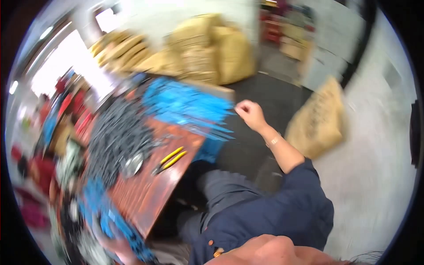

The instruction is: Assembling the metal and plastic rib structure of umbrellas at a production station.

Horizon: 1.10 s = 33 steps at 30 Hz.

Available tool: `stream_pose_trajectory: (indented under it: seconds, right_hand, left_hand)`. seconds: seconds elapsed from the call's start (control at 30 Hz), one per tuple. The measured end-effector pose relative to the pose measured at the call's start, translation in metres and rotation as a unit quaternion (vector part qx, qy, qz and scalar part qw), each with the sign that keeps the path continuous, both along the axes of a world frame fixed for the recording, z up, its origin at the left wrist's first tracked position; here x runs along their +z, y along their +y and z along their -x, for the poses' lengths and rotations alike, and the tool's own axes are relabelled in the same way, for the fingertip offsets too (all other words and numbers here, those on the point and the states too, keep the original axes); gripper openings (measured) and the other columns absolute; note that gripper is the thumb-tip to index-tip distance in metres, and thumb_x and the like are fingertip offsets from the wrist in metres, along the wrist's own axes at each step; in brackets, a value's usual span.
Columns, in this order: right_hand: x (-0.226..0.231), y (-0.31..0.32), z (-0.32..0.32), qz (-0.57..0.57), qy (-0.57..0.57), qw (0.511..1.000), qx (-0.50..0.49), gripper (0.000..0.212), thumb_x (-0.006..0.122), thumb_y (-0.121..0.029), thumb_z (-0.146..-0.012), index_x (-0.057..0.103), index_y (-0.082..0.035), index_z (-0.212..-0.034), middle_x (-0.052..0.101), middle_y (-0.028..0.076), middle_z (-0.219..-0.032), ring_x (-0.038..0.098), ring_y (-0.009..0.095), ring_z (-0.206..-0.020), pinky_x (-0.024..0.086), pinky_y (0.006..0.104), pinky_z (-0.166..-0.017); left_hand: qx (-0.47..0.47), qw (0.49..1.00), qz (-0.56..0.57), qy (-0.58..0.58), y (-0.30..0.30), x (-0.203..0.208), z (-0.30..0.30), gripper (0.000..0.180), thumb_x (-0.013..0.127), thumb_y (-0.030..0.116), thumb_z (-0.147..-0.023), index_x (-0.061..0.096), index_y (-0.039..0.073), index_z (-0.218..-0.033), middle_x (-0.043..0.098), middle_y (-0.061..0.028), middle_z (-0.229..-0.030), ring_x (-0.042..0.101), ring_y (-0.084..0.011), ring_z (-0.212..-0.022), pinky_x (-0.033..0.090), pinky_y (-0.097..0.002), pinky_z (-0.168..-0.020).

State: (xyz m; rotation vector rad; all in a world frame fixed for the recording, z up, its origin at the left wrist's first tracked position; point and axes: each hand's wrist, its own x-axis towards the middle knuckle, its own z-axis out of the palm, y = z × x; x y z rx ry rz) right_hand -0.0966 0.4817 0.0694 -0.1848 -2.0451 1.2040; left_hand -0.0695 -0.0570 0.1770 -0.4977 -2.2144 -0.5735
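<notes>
My right hand (251,115) is raised beyond the table's right edge, fingers curled together in a pinch. Its fingertips are close to the ends of a pile of flat blue strips (187,100); anything between them is too small to make out. At the lower left, my left hand (117,246) is smeared by motion against a second bunch of blue strips (95,196), so its grip is unclear. Dark grey strips (115,137) lie heaped between the two blue groups. Yellow-handled pliers (170,160) rest on the reddish-brown table (145,194), beside a shiny, clear-looking item (132,165).
Full yellow sacks (194,48) are stacked against the far wall. A tan sack (320,119) stands on the floor at right. Blurred clutter in red, blue and brown (73,110) crowds the left side. Red crates (273,31) and boxes show through a doorway.
</notes>
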Motion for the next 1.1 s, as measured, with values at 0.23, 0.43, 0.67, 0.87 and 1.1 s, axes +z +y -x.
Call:
stream_pose_trajectory:
  seconds: [0.23,0.43,0.67,0.87,1.1]
  right_hand:
    - [0.095,0.213,-0.243,0.367,0.485,0.789,-0.087,0.020,0.057,-0.017,-0.087,0.050,-0.011,-0.069,0.046,-0.001,-0.058,0.041,0.010,-0.051,0.037,0.0246,-0.051]
    - [0.151,0.203,-0.336,0.314,0.549,0.762,-0.142,0.011,0.058,-0.018,-0.087,0.054,-0.009,-0.083,0.048,0.000,-0.065,0.038,0.011,-0.053,0.036,0.0265,-0.057]
    - [0.179,0.195,-0.336,0.287,0.609,0.731,-0.109,0.011,0.055,-0.018,-0.088,0.055,-0.009,-0.081,0.049,0.000,-0.064,0.037,0.011,-0.050,0.034,0.0249,-0.054]
    - [0.140,0.196,-0.267,0.329,0.478,0.814,-0.041,0.028,0.048,-0.014,-0.085,0.038,-0.014,-0.059,0.037,-0.001,-0.053,0.031,0.011,-0.042,0.025,0.0243,-0.040]
    - [-0.022,-0.118,-0.036,0.120,-0.095,0.974,0.164,0.013,0.058,-0.014,-0.079,0.056,-0.007,-0.069,0.053,0.003,-0.060,0.046,0.010,-0.048,0.038,0.0293,-0.042]
  left_hand:
    - [-0.276,0.824,-0.465,-0.167,0.080,-0.059,-0.004,0.042,0.055,0.007,-0.085,0.046,-0.004,-0.124,0.056,-0.0158,-0.113,0.054,-0.0231,-0.101,0.042,-0.0329,-0.088]
    - [-0.286,0.945,-0.073,-0.141,0.103,-0.074,0.002,0.040,0.058,0.010,-0.085,0.048,-0.002,-0.122,0.059,-0.0122,-0.104,0.056,-0.0189,-0.093,0.042,-0.0303,-0.087]
    - [-0.281,0.941,-0.078,-0.172,0.097,-0.072,-0.019,0.037,0.057,0.009,-0.085,0.050,-0.001,-0.120,0.060,-0.0109,-0.100,0.056,-0.0179,-0.090,0.042,-0.0302,-0.086]
    - [-0.240,0.915,-0.180,-0.270,0.082,-0.084,-0.020,0.040,0.059,0.013,-0.084,0.050,-0.002,-0.120,0.061,-0.0122,-0.099,0.057,-0.0189,-0.090,0.041,-0.0322,-0.088]
    - [-0.294,0.929,-0.032,-0.223,0.168,-0.105,0.018,0.088,0.075,0.033,-0.059,0.038,-0.008,-0.128,0.046,-0.0226,-0.126,0.049,-0.0348,-0.111,0.039,-0.0370,-0.095]
